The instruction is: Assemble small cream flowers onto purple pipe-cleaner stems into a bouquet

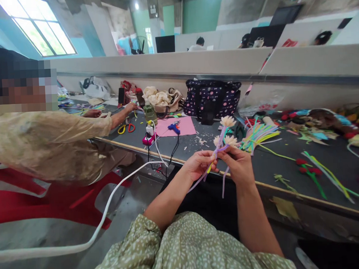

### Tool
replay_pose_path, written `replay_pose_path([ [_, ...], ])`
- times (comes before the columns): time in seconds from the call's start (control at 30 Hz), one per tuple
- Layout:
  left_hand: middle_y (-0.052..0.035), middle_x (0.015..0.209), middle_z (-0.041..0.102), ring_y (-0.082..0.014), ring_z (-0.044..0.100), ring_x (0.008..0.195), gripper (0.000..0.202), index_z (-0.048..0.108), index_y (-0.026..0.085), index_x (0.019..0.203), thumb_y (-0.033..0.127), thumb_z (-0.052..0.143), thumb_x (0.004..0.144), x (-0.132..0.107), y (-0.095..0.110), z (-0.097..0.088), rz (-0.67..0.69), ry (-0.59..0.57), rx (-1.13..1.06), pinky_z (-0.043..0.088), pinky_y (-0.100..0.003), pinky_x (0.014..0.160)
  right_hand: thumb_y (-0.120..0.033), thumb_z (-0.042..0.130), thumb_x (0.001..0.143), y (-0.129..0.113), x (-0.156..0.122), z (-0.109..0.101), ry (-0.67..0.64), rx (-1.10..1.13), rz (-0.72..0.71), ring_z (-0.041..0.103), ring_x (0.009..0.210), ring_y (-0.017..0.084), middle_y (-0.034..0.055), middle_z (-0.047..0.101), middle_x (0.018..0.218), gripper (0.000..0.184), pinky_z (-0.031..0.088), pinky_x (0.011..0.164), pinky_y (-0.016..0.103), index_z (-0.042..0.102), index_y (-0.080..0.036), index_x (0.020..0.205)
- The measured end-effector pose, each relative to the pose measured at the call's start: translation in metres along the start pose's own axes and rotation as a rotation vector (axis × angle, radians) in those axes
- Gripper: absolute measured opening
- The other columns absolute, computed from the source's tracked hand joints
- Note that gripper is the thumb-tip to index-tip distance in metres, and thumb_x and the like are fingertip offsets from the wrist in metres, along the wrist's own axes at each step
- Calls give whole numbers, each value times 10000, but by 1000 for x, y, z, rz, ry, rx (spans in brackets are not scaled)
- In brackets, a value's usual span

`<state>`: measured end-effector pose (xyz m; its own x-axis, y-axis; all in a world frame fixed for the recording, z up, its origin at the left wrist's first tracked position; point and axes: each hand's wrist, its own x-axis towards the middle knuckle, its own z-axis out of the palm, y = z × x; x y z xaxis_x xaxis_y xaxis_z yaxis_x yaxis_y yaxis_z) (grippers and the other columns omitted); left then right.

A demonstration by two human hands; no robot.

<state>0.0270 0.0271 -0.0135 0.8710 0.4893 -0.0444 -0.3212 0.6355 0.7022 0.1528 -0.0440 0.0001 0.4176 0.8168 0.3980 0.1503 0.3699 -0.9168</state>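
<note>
Between my two hands is a small bunch of pipe-cleaner flowers [228, 122] with cream heads and lilac stems. My left hand [201, 164] pinches the stems where they come together, with a bit of yellow showing under the fingers. On the other side, my right hand [238, 163] is closed on a lilac pipe cleaner [224, 180] that bends around the stems, one end hanging down. Both hands are above the table's front edge. Just beyond the right hand lies a pile of coloured pipe cleaners [261, 134].
A blue glue gun [173, 128] rests on a pink sheet [188, 125]. Nearby are a pink power socket [149, 139], scissors [126, 128] and a dark patterned bag [212, 98]. Red pipe-cleaner flowers [308, 166] lie at right. A co-worker [48, 136] sits at left; a white cable [108, 205] crosses the foreground.
</note>
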Motion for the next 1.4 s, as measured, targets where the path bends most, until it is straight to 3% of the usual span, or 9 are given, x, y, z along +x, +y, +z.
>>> replay_pose_path([
  [0.13,10,629,559,-46,482,465,314,624,109,790,208,803,551,3,1,-5,-111,-71,-76,512,-264,605,-372,750,683,6,1,0,-40,68,56,607,526,151,-5,634,592,210,521,540,296,642,-193,668],
  [0.43,13,642,585,-53,504,469,266,607,114,791,193,776,600,6,-3,-4,-101,19,-82,511,-284,642,-331,727,689,13,3,0,6,61,79,598,522,127,-12,643,605,161,517,539,264,657,-188,697],
  [0.6,-19,730,647,-116,611,591,329,604,131,828,317,784,626,2,-10,4,281,195,167,492,-269,648,-310,707,682,11,4,7,98,-36,11,575,540,113,-22,614,610,154,498,542,240,635,-175,664],
  [0.73,-21,820,644,-135,610,697,312,623,169,882,337,759,657,-3,-15,9,563,343,508,484,-272,700,-342,692,700,13,4,10,129,-144,-12,578,565,124,-7,630,649,184,500,576,257,650,-163,711],
  [0.87,-48,870,655,-159,602,800,174,659,197,918,297,647,777,-6,-18,10,714,431,886,463,-288,800,-371,670,725,22,2,10,173,-285,-70,608,645,157,28,658,732,226,511,644,291,665,-153,784],
  [0.97,-56,857,673,-167,607,803,156,674,195,911,289,599,813,-5,-19,8,749,464,993,460,-296,809,-409,636,758,26,1,10,218,-447,-143,620,680,179,44,668,765,258,511,677,310,673,-161,817],
  [1.07,-53,825,682,-157,611,755,161,684,179,871,298,597,809,0,-19,7,741,487,925,477,-280,753,-436,603,790,23,0,11,222,-577,-188,625,699,190,63,679,793,278,503,680,308,683,-172,823],
  [1.17,-32,730,669,-133,592,639,174,682,159,811,322,646,762,5,-19,6,663,470,696,483,-255,643,-444,583,811,20,-1,12,203,-624,-212,631,723,197,71,692,831,280,496,688,309,689,-186,826],
  [1.4,-11,627,639,-100,567,493,245,666,114,754,297,763,623,9,-13,6,474,377,245,450,-237,541,-357,603,816,20,1,11,137,-409,-215,619,752,181,37,663,815,177,485,718,303,671,-193,817],
])
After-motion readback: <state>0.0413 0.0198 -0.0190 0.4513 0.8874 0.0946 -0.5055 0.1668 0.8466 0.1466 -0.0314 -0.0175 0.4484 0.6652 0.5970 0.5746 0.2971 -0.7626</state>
